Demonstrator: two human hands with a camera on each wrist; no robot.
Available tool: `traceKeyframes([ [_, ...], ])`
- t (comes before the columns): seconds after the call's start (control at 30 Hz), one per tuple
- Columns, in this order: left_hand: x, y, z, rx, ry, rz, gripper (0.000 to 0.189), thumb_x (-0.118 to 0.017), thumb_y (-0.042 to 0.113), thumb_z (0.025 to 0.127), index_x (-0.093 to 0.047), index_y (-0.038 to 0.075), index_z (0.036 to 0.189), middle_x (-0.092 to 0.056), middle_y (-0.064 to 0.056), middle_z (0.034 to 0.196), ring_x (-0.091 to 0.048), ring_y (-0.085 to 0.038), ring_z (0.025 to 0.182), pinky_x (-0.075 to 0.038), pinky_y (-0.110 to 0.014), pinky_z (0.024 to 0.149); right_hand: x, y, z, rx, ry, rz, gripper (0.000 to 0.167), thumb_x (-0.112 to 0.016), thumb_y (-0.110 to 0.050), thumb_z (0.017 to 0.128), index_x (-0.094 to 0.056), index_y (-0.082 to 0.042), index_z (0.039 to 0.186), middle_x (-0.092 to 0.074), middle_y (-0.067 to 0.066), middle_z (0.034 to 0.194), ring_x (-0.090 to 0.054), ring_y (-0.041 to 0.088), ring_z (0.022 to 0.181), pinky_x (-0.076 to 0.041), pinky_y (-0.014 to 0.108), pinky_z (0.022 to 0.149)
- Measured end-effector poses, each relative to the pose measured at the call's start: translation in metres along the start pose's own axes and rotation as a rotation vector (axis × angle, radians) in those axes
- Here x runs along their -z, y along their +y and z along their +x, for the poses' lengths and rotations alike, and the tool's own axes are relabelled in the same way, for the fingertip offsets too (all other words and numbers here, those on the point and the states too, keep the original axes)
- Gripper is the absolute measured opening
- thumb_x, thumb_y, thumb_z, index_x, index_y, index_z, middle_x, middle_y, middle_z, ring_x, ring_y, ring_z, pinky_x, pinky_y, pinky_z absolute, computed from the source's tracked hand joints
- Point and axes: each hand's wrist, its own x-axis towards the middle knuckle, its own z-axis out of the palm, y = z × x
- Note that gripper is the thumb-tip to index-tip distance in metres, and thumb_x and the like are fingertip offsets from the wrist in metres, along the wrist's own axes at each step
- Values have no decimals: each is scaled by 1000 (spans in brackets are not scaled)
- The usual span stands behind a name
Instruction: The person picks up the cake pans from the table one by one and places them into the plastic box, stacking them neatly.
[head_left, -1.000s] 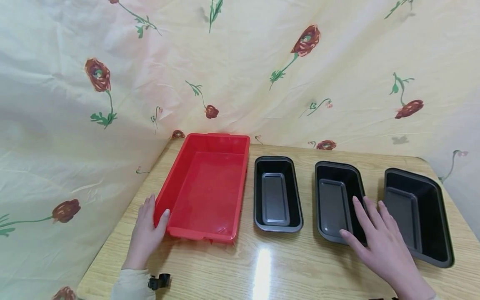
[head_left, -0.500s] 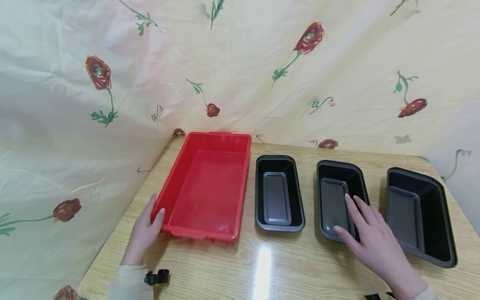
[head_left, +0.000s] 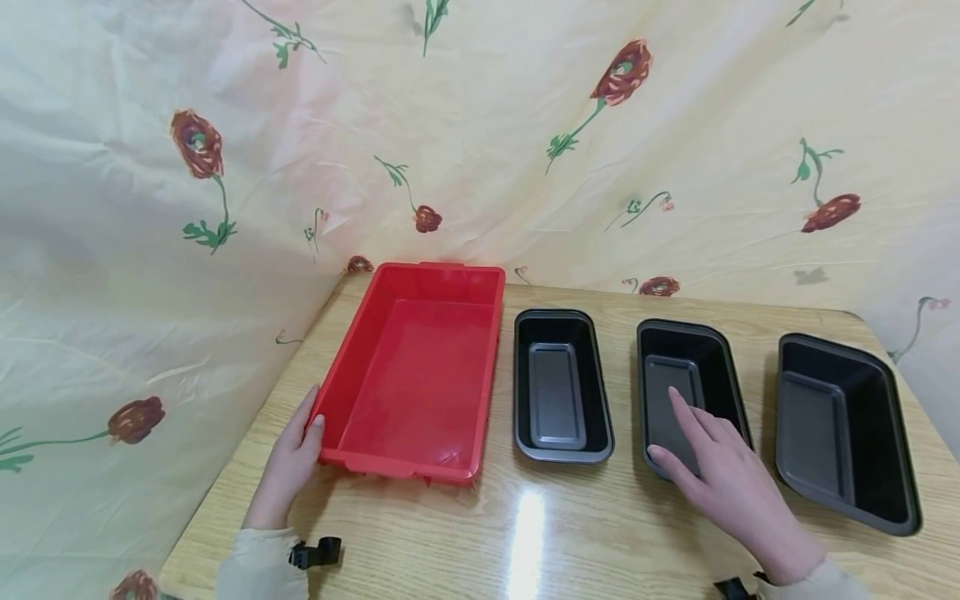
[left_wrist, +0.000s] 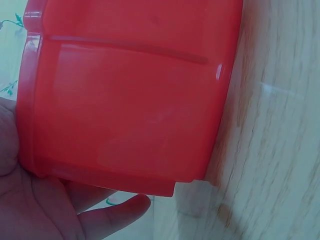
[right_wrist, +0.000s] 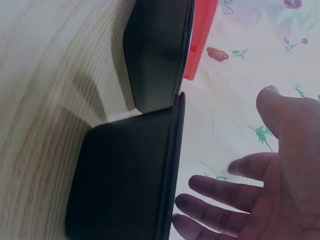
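In the head view, my left hand (head_left: 285,467) holds the near left corner of a large red plastic tray (head_left: 420,383), thumb at the rim, fingers along its outer side. The left wrist view shows this left hand (left_wrist: 35,205) against the tray's outer wall (left_wrist: 125,110); the thumb's tip is hidden there. My right hand (head_left: 731,483) hovers over the near end of the middle black loaf pan (head_left: 671,400), index finger extended and holding nothing. From the right wrist view, the loose, spread fingers of the right hand (right_wrist: 265,190) appear near a pan's rim.
One black loaf pan (head_left: 557,400) stands between the tray and the middle pan; another loaf pan (head_left: 817,425) is at the far right. All rest on a wooden table (head_left: 420,533). A flowered cloth (head_left: 480,125) hangs behind and to the left.
My right hand has shifted left and slightly toward me, off the right pan's edge. The left thumb has come closer to its fingers at the tray's corner.
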Motion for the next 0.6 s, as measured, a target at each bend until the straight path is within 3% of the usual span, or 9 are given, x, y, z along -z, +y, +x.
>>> traceKeyframes([
  [0.17,0,-2,1,-8,12,2,53,-35,15,106,-18,8,156,-25,-23,155,-32,-42,135,-31,-57,107,-4,-4,5,-7,-8,-6,83,-66,-38,92,-22,-9,156,-53,28,127,-48,43,113,-41,60,85],
  [0.4,0,-2,2,12,7,-42,53,-35,17,106,-19,10,156,-25,-21,156,-32,-41,135,-33,-56,107,-7,-15,15,24,1,-19,75,-67,-35,92,-33,-2,151,-60,22,115,-55,37,102,-46,56,79],
  [0.6,-1,-1,2,25,8,-69,53,-35,17,106,-19,12,157,-25,-20,155,-33,-39,134,-34,-55,107,-11,-23,23,10,-61,-15,70,-65,-33,94,-37,3,147,-62,21,112,-57,34,98,-49,53,77],
])
